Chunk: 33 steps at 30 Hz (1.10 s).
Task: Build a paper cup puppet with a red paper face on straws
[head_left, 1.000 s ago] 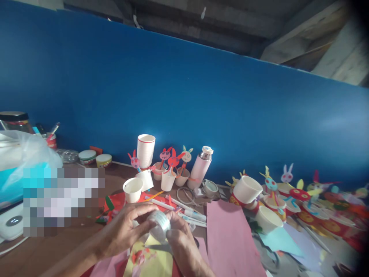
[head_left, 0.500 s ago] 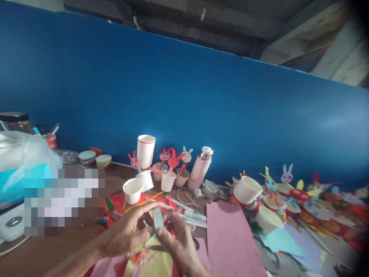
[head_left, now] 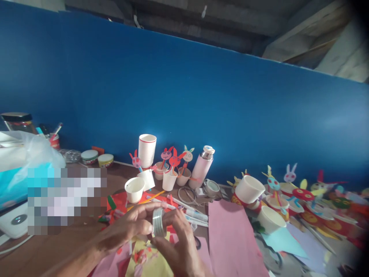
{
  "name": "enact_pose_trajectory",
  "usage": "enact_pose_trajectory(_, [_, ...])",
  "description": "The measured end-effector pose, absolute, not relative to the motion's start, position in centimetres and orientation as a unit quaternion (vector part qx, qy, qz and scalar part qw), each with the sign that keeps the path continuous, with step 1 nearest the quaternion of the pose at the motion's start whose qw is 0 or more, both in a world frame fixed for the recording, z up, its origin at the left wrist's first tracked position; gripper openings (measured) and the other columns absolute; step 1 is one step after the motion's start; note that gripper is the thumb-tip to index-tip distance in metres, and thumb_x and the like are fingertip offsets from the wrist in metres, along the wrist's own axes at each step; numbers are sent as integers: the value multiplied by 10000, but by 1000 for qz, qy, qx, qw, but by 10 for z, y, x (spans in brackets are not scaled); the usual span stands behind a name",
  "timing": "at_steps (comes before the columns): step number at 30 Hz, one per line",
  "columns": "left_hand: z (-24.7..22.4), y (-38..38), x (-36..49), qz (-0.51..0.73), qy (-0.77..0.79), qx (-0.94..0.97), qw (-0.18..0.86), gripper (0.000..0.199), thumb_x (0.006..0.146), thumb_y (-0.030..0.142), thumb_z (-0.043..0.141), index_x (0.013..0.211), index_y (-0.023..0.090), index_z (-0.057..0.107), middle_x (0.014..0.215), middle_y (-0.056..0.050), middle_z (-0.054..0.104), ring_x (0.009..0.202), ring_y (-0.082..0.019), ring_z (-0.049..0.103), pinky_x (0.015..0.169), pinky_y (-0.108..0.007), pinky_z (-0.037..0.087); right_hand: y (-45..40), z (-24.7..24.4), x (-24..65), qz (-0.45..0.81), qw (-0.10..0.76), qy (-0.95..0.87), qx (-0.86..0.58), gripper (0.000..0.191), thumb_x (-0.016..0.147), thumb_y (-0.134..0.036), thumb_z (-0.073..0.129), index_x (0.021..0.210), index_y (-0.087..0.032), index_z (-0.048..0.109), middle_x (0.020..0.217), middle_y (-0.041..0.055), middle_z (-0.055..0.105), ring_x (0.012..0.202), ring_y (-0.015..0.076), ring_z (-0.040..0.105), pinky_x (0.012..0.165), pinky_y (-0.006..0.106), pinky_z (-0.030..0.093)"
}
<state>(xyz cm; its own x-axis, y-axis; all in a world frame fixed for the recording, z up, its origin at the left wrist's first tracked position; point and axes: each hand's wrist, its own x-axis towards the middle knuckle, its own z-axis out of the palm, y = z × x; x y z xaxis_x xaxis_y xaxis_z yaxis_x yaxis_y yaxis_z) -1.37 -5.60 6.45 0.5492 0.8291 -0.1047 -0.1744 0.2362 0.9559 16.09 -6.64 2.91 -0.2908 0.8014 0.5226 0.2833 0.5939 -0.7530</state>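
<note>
A small roll of pale, see-through-looking tape is held up between my two hands, its ring standing on edge. My left hand pinches the roll from the left, thumb at its side and index finger over the top. From the right, my right hand has its fingers curled against the roll, with its thumb below the lower edge. Beneath the hands lies yellow paper with red and pink paper scraps on it.
Behind the hands stand white paper cups, rabbit-faced cup figures, a cup stack and a pink flask. Pink paper lies right, beside more cup figures. A plastic bag sits left; a blue partition rises behind.
The tape roll has turned, so its ring shape shows more. My right thumb has dropped off its face to below it. The whole view has shifted slightly.
</note>
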Motion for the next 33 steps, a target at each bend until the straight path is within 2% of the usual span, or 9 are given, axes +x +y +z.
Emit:
enact_pose_trajectory(5, [65, -58, -8, 356, 329, 499, 718, 557, 621, 153, 533, 1170, 252, 537, 1141, -17, 623, 1021, -256, 543, 845, -364, 423, -68, 28, 162, 194, 470, -785, -353, 213, 710, -274, 681, 745, -195, 486, 771, 10, 538, 735, 171, 489, 695, 307, 367])
enact_pose_trajectory(10, [55, -55, -7, 354, 293, 513, 725, 585, 622, 159, 580, 1194, 244, 495, 1162, -53, 597, 1049, -259, 527, 887, -415, 398, -67, 28, 162, 161, 479, -785, -357, 197, 728, -264, 647, 729, -192, 464, 749, 2, 531, 709, 161, 489, 656, 294, 369])
enact_pose_trajectory(16, [51, -56, -6, 369, 304, 524, 705, 501, 677, 174, 600, 1164, 246, 508, 1220, -42, 549, 1145, -257, 460, 950, -401, 362, -65, 26, 160, 95, 464, -803, -363, 192, 764, -303, 606, 751, -188, 453, 730, 7, 520, 683, 161, 483, 626, 293, 361])
enact_pose_trajectory(21, [48, -55, -3, 370, 318, 515, 705, 455, 718, 250, 613, 1161, 220, 514, 1101, -64, 611, 1049, -252, 534, 897, -399, 403, -62, 17, 157, 74, 466, -802, -366, 183, 744, -264, 607, 710, -188, 444, 683, -2, 503, 656, 161, 474, 631, 306, 353])
enact_pose_trajectory(27, [45, -53, -5, 361, 315, 526, 703, 451, 732, 313, 624, 1161, 237, 507, 1087, -51, 615, 999, -230, 557, 856, -366, 427, -58, 10, 158, 75, 477, -807, -340, 165, 736, -263, 620, 751, -187, 474, 695, 4, 502, 649, 165, 471, 608, 302, 345])
enact_pose_trajectory(30, [50, -52, -8, 338, 345, 577, 658, 500, 720, 393, 616, 1180, 234, 502, 1092, -54, 613, 995, -236, 549, 802, -329, 453, -57, 10, 159, 81, 482, -806, -335, 161, 738, -267, 611, 750, -188, 470, 693, 3, 496, 645, 161, 468, 606, 297, 350])
enact_pose_trajectory(33, [54, -41, -17, 351, 429, 633, 541, 482, 725, 454, 576, 1131, 196, 552, 1077, -70, 622, 860, -210, 589, 689, -273, 475, -56, 12, 160, 85, 479, -804, -341, 165, 750, -288, 578, 736, -189, 447, 694, 5, 498, 643, 161, 470, 613, 298, 356])
